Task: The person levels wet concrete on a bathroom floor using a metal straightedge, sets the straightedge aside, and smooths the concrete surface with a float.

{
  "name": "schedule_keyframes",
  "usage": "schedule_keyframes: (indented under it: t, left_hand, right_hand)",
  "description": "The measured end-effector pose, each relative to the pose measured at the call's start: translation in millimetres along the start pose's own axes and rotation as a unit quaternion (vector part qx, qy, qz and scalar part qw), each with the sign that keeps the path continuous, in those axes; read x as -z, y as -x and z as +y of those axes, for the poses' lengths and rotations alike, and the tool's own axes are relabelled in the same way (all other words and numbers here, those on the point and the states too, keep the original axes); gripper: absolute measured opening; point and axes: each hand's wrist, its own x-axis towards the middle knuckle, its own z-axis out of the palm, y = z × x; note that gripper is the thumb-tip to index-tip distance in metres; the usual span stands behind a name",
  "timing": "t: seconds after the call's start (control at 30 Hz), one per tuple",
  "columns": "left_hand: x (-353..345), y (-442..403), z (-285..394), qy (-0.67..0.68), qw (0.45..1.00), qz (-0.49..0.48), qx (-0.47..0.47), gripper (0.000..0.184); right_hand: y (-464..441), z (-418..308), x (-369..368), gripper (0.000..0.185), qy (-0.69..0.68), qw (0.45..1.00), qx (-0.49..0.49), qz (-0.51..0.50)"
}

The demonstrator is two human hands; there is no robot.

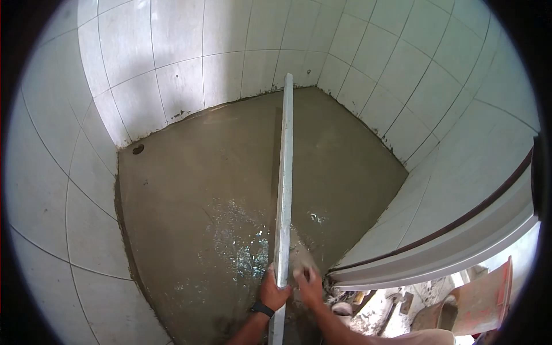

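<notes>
A long, pale metal straightedge (285, 172) stretches from the bottom of the view up to the far tiled wall, above the smooth wet mortar floor (190, 149). My left hand (273, 293), with a dark watch on the wrist, is closed around its near end. Just right of the bar is my right hand (309, 284), its fingers curled. A pale, blurred shape lies by those fingertips; whether the hand grips it I cannot make out. Wet, shiny patches show on the mortar left of the bar and near my right hand.
White tiled walls (178, 75) enclose the floor. A dark round hole (138, 149) lies in the far left corner. A door frame (448, 253) borders the right side; beyond it are a reddish bucket (483, 299) and scattered debris.
</notes>
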Motion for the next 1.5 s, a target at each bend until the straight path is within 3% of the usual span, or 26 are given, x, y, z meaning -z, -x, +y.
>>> schedule_keyframes:
  t: [0.03,0.13,0.2,0.23,0.3,0.43,0.53,0.57,0.67,0.7,0.87,1.07,1.27,1.5]
  left_hand:
    - [-0.8,-4.5,7.8,-0.056,0.998,0.014,-0.013,0.088]
    - [-12.1,-17.1,3.5,-0.029,0.999,0.006,-0.012,0.087]
    - [-15.2,-29.2,-0.4,-0.029,0.999,-0.008,-0.011,0.087]
    - [-19.2,-35.6,2.3,-0.026,1.0,-0.013,-0.001,0.086]
    - [-29.4,-49.5,5.9,-0.016,1.0,-0.006,-0.009,0.085]
    - [-37.7,-75.8,4.8,0.006,0.999,-0.039,-0.001,0.087]
    - [-28.5,-97.0,18.6,0.045,0.994,-0.099,-0.007,0.087]
    - [-25.5,-99.2,17.8,-0.015,0.996,-0.081,-0.018,0.084]
    - [-8.3,-95.8,20.8,0.012,0.999,-0.028,0.011,0.078]
    - [-5.7,-88.0,21.1,0.079,0.996,0.023,0.029,0.077]
    - [20.3,-43.5,1.4,0.128,0.987,0.061,0.081,0.066]
    - [50.4,-27.3,-7.2,0.016,0.994,0.065,0.082,0.06]
    - [64.9,-17.9,-30.5,0.047,0.989,0.104,0.089,0.059]
    - [72.0,-5.1,-30.4,0.068,0.984,0.107,0.127,0.058]
  right_hand:
    - [24.4,26.9,5.5,0.039,-0.043,0.999,-0.01,0.001]
    - [81.3,30.5,1.5,0.045,-0.017,1.0,-0.011,-0.012]
    - [108.5,41.3,-9.3,0.056,-0.109,0.983,-0.116,-0.096]
    - [112.2,29.4,-14.3,0.056,-0.105,0.983,-0.117,-0.096]
    - [109.0,7.9,-21.8,0.069,0.02,0.997,0.037,-0.07]
    - [85.3,25.3,-22.8,0.072,0.027,0.998,-0.018,-0.058]
    - [51.1,30.7,-19.7,0.072,0.028,0.999,0.011,-0.043]
    - [35.6,28.7,-18.5,0.07,0.018,0.999,0.008,-0.045]
    - [-28.2,35.0,-24.5,0.065,-0.03,0.999,0.004,-0.043]
    - [-50.1,29.0,-25.0,0.064,0.007,0.999,0.038,-0.022]
    - [-149.0,42.8,-30.7,0.067,0.139,0.982,0.117,0.049]
    - [-188.0,8.9,-30.8,0.067,0.144,0.988,0.035,0.035]
    - [-219.0,25.5,-41.8,0.075,0.183,0.979,0.037,0.082]
    - [-232.9,27.5,-51.1,0.08,0.181,0.982,0.02,0.048]
